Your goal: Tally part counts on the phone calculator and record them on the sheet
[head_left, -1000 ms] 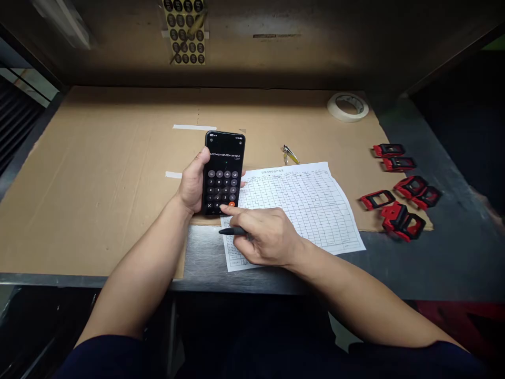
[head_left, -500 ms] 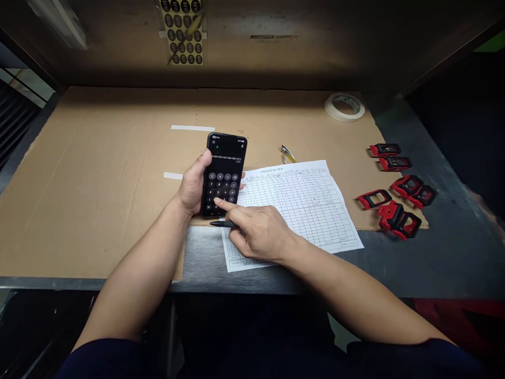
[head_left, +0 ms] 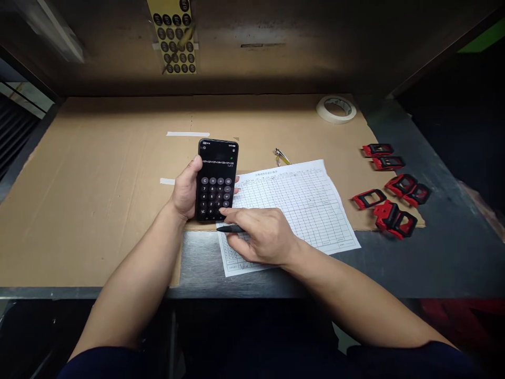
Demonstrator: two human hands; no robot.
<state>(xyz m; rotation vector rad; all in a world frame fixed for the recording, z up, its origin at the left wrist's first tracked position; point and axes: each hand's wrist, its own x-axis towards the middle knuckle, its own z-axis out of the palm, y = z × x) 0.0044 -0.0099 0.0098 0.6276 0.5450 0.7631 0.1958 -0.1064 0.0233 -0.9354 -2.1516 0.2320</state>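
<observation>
My left hand point(head_left: 185, 189) grips a black phone point(head_left: 216, 176) upright over the cardboard; its screen shows a calculator keypad and a line of sums. My right hand point(head_left: 262, 234) has its fingers curled round a black pen point(head_left: 231, 229), while its forefinger touches the bottom right of the keypad. Under that hand lies a printed sheet with a ruled grid point(head_left: 300, 202), partly on the cardboard and partly on the dark bench.
A brown cardboard sheet point(head_left: 98, 179) covers most of the bench. Several red and black plastic clips point(head_left: 390, 184) lie at the right. A roll of white tape point(head_left: 336, 108) sits at the back right. A small metal clip point(head_left: 281, 155) lies above the sheet. A sticker sheet point(head_left: 173, 37) hangs on the back wall.
My right forefinger went from the keypad's bottom right to a key further left and back. The figures on the screen changed. The view has tilted slightly.
</observation>
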